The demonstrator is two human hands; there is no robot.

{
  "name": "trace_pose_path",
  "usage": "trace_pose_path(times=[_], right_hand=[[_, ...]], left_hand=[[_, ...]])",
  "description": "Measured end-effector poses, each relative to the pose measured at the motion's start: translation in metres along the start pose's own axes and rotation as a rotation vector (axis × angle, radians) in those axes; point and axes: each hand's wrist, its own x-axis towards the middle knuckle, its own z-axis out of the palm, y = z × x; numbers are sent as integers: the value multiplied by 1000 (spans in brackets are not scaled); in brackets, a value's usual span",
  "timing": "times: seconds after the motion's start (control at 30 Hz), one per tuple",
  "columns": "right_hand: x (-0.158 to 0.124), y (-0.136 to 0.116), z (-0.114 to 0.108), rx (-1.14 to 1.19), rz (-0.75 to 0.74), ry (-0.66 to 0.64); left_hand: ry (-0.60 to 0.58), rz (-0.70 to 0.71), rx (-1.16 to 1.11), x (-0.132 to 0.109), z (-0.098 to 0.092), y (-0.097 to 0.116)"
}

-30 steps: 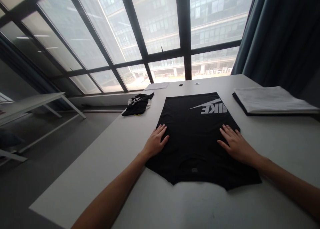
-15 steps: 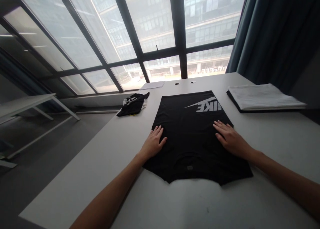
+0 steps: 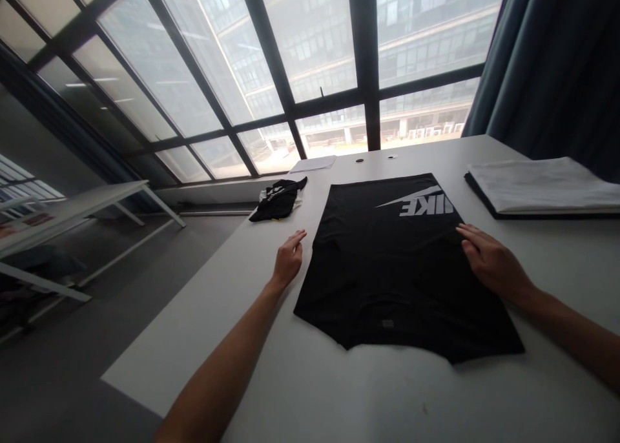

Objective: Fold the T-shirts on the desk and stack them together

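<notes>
A black T-shirt (image 3: 382, 256) with white NIKE lettering lies flat on the white table (image 3: 203, 314), its neckline toward me and its sides tucked under. My left hand (image 3: 289, 257) is just off the shirt's left edge, fingers stretched out and holding nothing. At the opposite edge, beside the lettering, is my right hand (image 3: 491, 262). Its fingers are extended and its fingertips overlap the shirt's border; I cannot tell whether they press on the cloth.
A crumpled black garment (image 3: 278, 199) with white and yellow parts lies at the back left. Folded white cloth (image 3: 547, 183) rests on dark cloth at the right. Farther back are some paper (image 3: 312, 164) and window frames. Another white table (image 3: 92, 201) stands across the floor to the left.
Both hands have moved from lying flat on the shirt out to its side edges, the left one now clear of the cloth. The view has shifted left; the shirt keeps its shape.
</notes>
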Motion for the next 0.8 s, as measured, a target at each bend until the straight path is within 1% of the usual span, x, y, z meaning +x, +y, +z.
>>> trace_pose_path(times=[0.07,0.13,0.2,0.23,0.27,0.33,0.43,0.47,0.57,0.63,0.8], right_hand=[[0,7,2,8,28,26],[1,13,3,11,48,44],[1,16,4,16,59,38],[1,17,5,19,62,24],[1,17,5,21,63,12],[1,17,5,21,62,-3],[1,16,6,15,66,-5],[1,17,6,14,71,-6],[0,18,7,4,88,-25],[0,19,7,-3,90,-40],[0,18,10,0,94,-72]], left_hand=[[-82,78,32,-4,5,4],[-232,126,86,-10,10,11],[-398,126,140,-16,14,17],[-461,114,158,-18,14,19],[-499,100,167,-19,14,22],[-503,83,159,-20,12,26],[-434,100,113,-21,8,35],[-430,121,105,-22,7,38],[-504,193,130,-28,11,48],[-545,210,179,-32,16,53],[-522,186,273,-34,25,58]])
